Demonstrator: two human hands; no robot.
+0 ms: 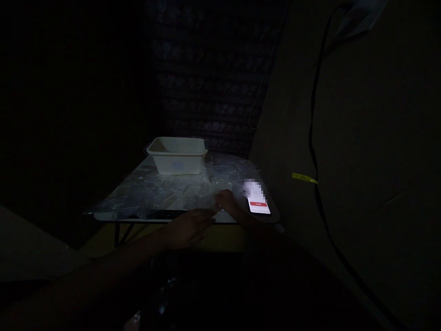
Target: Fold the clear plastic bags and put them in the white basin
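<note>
The scene is very dark. At the front edge of a white table (225,218), my right hand (227,200) is closed, with its fingers curled at thin clear plastic film (203,201). Just left of it and lower, my left hand (188,227) reaches across with fingers stretched out and slightly blurred, their tips near the right hand. Crinkled clear plastic covers much of the tabletop. Whether the left fingers touch the film is too dim to tell.
A white plastic tub (179,164) stands toward the back of the table. Right of my hands lies a phone (259,205) with a lit screen. A dark cable (313,133) with a yellow tag (303,177) hangs along the right wall.
</note>
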